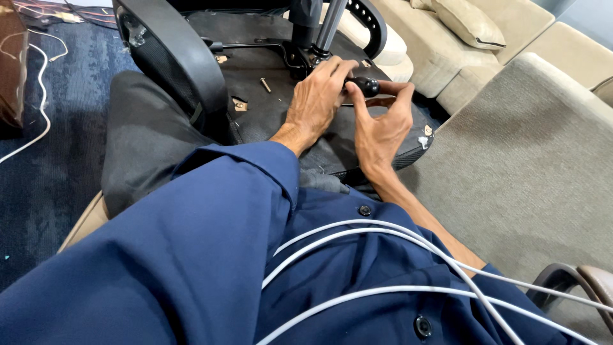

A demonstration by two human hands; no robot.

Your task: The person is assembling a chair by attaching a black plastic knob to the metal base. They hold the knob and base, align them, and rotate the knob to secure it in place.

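Observation:
An overturned office chair lies across my lap, its black seat underside (268, 108) facing up. My left hand (316, 99) rests on the underside beside the metal mechanism (300, 57) and the grey gas cylinder (329, 29). My right hand (380, 121) grips a black lever knob (365, 84) between thumb and fingers; the left hand's fingers touch the same knob. A loose screw (265, 84) lies on the underside to the left of my hands.
A black armrest (175, 54) curves up at the left, another (373, 22) at the back. Beige sofa cushions (511, 160) sit to the right. White cables (396, 255) cross my blue shirt. Dark blue carpet (57, 160) with a white cord is at left.

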